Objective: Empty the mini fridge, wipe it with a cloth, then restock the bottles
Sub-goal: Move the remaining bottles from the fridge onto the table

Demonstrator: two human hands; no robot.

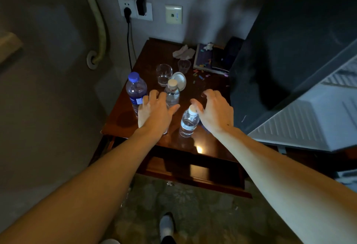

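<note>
I stand before a dark wooden counter [123, 126] and stretch both my arms over it. My left hand [154, 114] hovers with the fingers [152, 95] spread open, and it holds nothing; it is just in front of the blue-capped bottle [135, 89] and of a small bottle with a pale cap [172, 94], and it hides part of both. If something stands under my palm, I cannot tell. My right hand [216, 112] is open too, the fingers curled a little, and it grips nothing; its thumb is just beside the pale cap of a second small bottle [189, 121], which stands upright near the front edge of the counter, but I cannot tell if they touch. All three bottles are upright on the counter, outside the mini fridge [289, 60], which is the dark box at my right with its white door [309, 124] open. Behind the bottles there is a clear glass [163, 74], a round white lid [179, 80] that leans tilted, a plastic cup [184, 66], a crumpled cloth [183, 52] and a book [204, 58] with small coloured pieces around it. On the wall there are sockets [135, 9] with a plug in them.
</note>
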